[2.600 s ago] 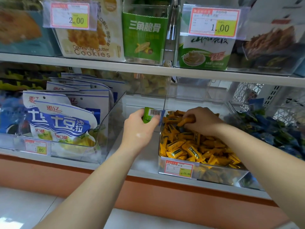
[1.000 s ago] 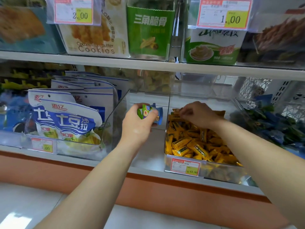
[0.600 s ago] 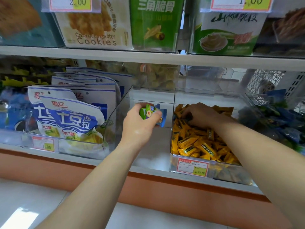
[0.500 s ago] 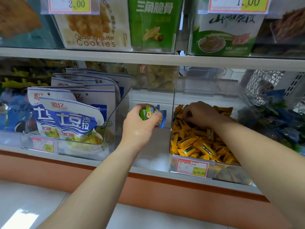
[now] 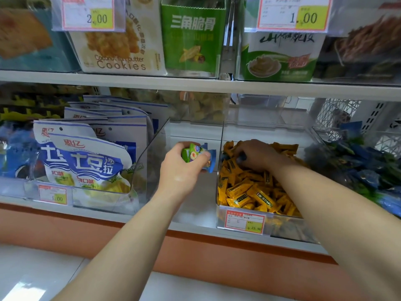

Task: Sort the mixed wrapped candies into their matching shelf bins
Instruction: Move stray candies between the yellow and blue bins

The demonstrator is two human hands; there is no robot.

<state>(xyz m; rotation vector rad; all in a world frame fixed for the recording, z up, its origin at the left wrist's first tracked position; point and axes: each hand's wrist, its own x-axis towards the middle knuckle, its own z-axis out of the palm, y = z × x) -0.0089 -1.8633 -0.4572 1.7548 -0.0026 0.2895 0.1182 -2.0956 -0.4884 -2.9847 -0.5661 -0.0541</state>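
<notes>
— What's in the left hand [image 5: 182, 170]?
— Green and blue wrapped candies [image 5: 196, 154], clutched in curled fingers.
— The right hand [image 5: 258, 155]?
— Just beside it, fingers bent down into the yellow candies [image 5: 245, 192] in their clear bin [image 5: 288, 227] (whether it grips one, I cannot tell). Blue-green candies [image 5: 368, 170] lie further right.

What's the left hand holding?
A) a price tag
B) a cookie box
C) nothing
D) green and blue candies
D: the left hand grips a green candy and a blue candy together.
</notes>
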